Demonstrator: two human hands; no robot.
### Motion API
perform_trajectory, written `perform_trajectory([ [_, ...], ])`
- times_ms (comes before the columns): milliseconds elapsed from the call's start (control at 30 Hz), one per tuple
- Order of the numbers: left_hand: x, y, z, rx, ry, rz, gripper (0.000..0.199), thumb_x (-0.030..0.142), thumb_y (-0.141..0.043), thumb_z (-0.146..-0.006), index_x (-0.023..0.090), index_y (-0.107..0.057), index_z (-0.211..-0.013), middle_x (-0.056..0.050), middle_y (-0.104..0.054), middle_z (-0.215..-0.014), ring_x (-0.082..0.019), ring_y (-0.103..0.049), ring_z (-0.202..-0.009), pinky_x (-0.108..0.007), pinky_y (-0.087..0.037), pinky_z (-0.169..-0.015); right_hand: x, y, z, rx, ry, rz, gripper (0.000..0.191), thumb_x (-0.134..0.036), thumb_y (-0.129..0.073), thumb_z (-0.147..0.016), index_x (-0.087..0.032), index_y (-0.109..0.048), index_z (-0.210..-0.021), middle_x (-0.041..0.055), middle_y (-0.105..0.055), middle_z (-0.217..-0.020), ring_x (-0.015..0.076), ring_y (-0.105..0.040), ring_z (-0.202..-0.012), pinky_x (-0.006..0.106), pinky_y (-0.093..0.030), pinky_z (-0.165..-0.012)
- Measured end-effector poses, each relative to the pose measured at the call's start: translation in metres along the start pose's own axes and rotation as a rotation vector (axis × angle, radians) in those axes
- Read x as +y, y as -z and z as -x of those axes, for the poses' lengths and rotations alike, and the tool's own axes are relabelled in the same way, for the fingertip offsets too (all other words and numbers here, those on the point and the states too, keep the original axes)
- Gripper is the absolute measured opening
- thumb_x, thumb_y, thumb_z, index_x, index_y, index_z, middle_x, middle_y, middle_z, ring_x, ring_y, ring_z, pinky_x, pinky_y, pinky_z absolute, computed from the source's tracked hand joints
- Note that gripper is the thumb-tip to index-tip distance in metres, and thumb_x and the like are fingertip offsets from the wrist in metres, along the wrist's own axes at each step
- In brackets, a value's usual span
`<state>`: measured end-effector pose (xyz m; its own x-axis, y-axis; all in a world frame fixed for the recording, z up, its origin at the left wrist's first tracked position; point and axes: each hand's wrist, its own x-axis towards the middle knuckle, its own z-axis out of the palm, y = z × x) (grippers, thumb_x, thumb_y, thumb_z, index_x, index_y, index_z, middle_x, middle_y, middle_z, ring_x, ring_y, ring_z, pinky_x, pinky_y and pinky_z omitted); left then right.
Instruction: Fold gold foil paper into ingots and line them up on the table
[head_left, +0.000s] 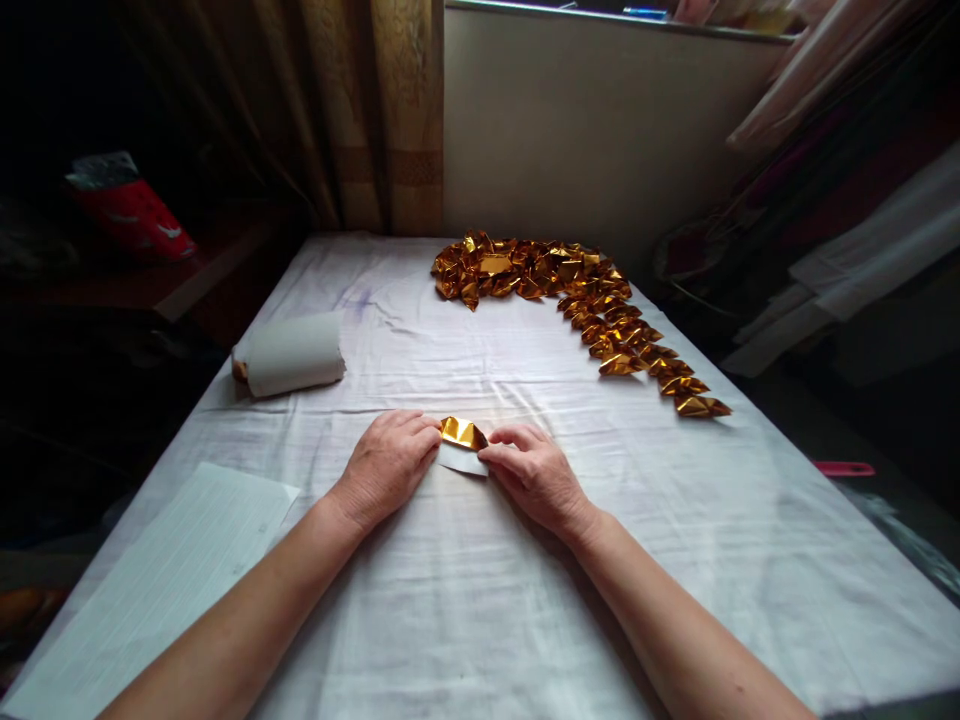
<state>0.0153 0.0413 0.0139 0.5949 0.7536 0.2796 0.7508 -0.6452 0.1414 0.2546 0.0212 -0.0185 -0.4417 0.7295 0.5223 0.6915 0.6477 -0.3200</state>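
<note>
Desk (465,620): under rumpled white cloth (405,350), pale wall (570,130) at 12 o'clock, curtain (409,110) at 11.
Gold foil (463,433): creased, shiny, mid-desk, white flap (463,460) toward 6 o'clock.
Left hand (391,457), right hand (540,475): pinched closed on opposite ends.

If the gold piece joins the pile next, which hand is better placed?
Probably the right hand: it holds the gold piece on the side where the pile trails closest. The left hand sits farther off.

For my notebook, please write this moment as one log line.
left hand: holds gold paper, left end; right hand: holds right end; folded gold pieces: lying beyond; white roll: lying left
</note>
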Motion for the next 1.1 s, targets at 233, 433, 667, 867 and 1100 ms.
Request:
perform_trajectory([
  [233,0.032,-0.008,0.002,0.03,0.199,-0.081,0.03,0.042,-0.064,-0.087,0.016,-0.062,-0.101,-0.012,-0.068,-0.114,-0.029,-0.061,-0.107,-0.045,-0.044,-0.095,0.0,0.003,0.001,-0.035,0.041,-0.021,0.017,-0.024,-0.06,-0.092,-0.029,-0.074,-0.101,0.0086,-0.064,-0.12,0.0226,-0.059,-0.105,0.04,-0.049,-0.09],
  [433,0.034,-0.011,0.002,0.044,0.207,-0.094,0.034,0.044,-0.066,-0.085,0.016,-0.062,-0.104,-0.011,-0.067,-0.114,-0.029,-0.059,-0.107,-0.045,-0.042,-0.095,0.004,-0.001,0.001,-0.011,-0.075,-0.142,0.01,-0.026,-0.062,-0.09,-0.024,-0.071,-0.088,0.0085,-0.067,-0.115,0.0222,-0.062,-0.103,0.041,-0.05,-0.089],
  [667,0.035,-0.011,0.003,0.048,0.199,-0.103,0.036,0.049,-0.061,-0.087,0.017,-0.062,-0.104,-0.012,-0.066,-0.112,-0.029,-0.059,-0.107,-0.046,-0.041,-0.096,-0.007,-0.005,-0.004,0.016,-0.219,-0.133,0.009,-0.024,-0.062,-0.089,-0.023,-0.066,-0.081,0.0067,-0.07,-0.107,0.0228,-0.064,-0.1,0.041,-0.049,-0.089],
  [867,0.039,-0.013,-0.001,0.043,0.218,-0.136,0.042,0.054,-0.062,-0.085,0.016,-0.062,-0.102,-0.012,-0.067,-0.108,-0.03,-0.06,-0.104,-0.05,-0.037,-0.101,-0.011,-0.008,-0.006,0.029,-0.234,-0.091,0.008,-0.022,-0.061,-0.088,-0.022,-0.066,-0.081,0.0059,-0.071,-0.104,0.0223,-0.063,-0.097,0.039,-0.047,-0.088],
  [1100,0.046,-0.01,-0.005,0.028,0.246,-0.168,0.044,0.055,-0.063,-0.084,0.014,-0.063,-0.101,-0.012,-0.067,-0.104,-0.03,-0.06,-0.1,-0.051,-0.035,-0.102,-0.012,-0.009,-0.006,0.035,-0.245,-0.064,0.009,-0.021,-0.062,-0.087,-0.023,-0.065,-0.08,0.0053,-0.071,-0.103,0.0221,-0.063,-0.096,0.038,-0.046,-0.087],
])
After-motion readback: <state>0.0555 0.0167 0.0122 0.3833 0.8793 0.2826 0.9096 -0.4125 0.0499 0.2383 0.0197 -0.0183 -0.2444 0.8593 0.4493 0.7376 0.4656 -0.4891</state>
